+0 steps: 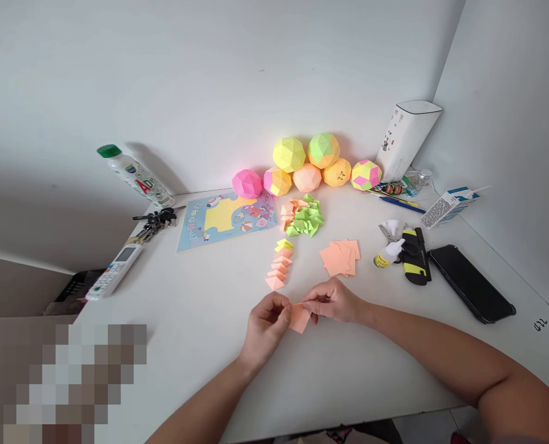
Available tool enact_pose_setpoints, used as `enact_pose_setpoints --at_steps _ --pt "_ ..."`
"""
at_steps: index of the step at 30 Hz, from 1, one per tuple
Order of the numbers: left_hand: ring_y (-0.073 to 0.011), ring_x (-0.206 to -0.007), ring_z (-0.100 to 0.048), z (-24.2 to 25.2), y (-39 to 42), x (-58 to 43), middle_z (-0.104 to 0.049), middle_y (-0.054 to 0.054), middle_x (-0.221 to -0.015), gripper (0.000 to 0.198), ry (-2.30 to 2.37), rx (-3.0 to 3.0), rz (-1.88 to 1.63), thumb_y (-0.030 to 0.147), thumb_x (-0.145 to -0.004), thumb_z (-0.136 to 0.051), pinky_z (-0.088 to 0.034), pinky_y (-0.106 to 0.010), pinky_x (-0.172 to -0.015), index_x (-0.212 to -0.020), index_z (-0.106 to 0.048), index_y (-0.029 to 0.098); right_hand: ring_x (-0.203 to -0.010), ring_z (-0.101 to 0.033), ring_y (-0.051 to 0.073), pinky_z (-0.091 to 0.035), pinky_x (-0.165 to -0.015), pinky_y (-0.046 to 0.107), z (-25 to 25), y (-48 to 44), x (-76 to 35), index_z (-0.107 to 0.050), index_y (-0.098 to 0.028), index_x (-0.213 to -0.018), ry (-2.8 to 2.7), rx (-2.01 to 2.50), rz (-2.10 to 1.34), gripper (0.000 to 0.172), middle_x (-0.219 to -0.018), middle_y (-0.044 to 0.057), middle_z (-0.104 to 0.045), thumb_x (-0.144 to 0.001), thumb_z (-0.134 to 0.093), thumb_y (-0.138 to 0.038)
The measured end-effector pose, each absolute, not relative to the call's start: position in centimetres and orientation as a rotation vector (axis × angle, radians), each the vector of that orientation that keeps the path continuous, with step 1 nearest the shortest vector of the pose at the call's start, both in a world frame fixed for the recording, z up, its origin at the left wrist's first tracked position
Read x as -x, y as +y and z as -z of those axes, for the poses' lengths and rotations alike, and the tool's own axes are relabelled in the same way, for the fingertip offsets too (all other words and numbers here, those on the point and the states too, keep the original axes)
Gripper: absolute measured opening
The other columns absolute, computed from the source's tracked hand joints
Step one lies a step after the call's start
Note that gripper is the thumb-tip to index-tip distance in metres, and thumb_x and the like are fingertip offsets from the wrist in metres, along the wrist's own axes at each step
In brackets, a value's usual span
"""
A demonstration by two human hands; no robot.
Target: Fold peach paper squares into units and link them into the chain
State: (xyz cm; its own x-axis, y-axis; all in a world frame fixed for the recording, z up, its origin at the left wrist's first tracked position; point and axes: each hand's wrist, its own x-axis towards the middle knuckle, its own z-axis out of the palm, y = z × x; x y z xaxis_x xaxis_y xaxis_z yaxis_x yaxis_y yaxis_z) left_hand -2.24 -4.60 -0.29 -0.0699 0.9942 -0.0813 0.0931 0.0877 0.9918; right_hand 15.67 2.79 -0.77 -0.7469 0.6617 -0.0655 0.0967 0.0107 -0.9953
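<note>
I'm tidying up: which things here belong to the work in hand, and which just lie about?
Likely for the work:
paper square between left hand and right hand
loose paper squares
row of folded pieces
heap of folded pieces
paper balls

Seemingly lying about:
phone
remote
green-capped bottle
carton

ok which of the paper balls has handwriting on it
The light-orange paper ball in the bottom row, between the peach paper ball and the pink-and-yellow paper ball at the right end; only it shows dark handwriting.
</note>
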Motion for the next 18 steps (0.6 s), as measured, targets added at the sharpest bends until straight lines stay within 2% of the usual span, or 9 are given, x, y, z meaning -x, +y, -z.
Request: enact_pose_setpoints --at_steps 5,9,14,18 --pt "-0.0124 -0.062 -0.051 0.27 -4.57 2.06 -0.055 -0.001 -0.068 0.017 1.311 -1.155 -1.045 0.030 -0.083 -0.053 -0.042 -0.023 -0.057 -0.073 -0.056 0.017 -0.060 -0.064 0.014 -0.050 -0.054 0.023 1.02 2.63 -15.57 -0.067 -0.014 -0.079 -1.861 0.763 -1.763 0.023 -0.067 0.003 -0.065 -0.082 -0.058 -0.034" --pt "-0.0129 -0.063 -0.051 0.58 -4.64 1.67 -0.056 -0.002 -0.070 0.017 1.344 -1.211 -1.032 0.030 -0.082 -0.054 -0.042 -0.024 -0.057 -0.072 -0.057 0.016 -0.062 -0.060 0.013 -0.048 -0.054 0.022 1.07 2.38 -15.37 -0.066 -0.015 -0.080 -1.887 0.799 -1.622 0.014 -0.071 0.002 -0.065 -0.079 -0.059 -0.027" --pt "-0.0130 -0.062 -0.050 0.74 -4.67 1.37 -0.055 -0.002 -0.070 0.016 1.367 -1.300 -1.063 0.027 -0.080 -0.054 -0.041 -0.024 -0.058 -0.068 -0.056 0.017 -0.055 -0.053 0.010 -0.042 -0.048 0.020 1.02 2.26 -15.35 -0.060 -0.015 -0.070 -1.898 0.827 -1.584 0.004 -0.060 -0.001 -0.059 -0.073 -0.059 -0.017" --pt "-0.0120 -0.060 -0.046 0.71 -4.62 1.78 -0.052 0.000 -0.065 0.016 1.385 -1.224 -1.129 0.026 -0.078 -0.056 -0.037 -0.023 -0.056 -0.065 -0.054 0.017 -0.052 -0.057 0.011 -0.041 -0.045 0.019 1.05 2.54 -15.60 -0.055 -0.015 -0.068 -1.795 0.870 -1.718 0.005 -0.058 -0.001 -0.060 -0.073 -0.057 -0.017"
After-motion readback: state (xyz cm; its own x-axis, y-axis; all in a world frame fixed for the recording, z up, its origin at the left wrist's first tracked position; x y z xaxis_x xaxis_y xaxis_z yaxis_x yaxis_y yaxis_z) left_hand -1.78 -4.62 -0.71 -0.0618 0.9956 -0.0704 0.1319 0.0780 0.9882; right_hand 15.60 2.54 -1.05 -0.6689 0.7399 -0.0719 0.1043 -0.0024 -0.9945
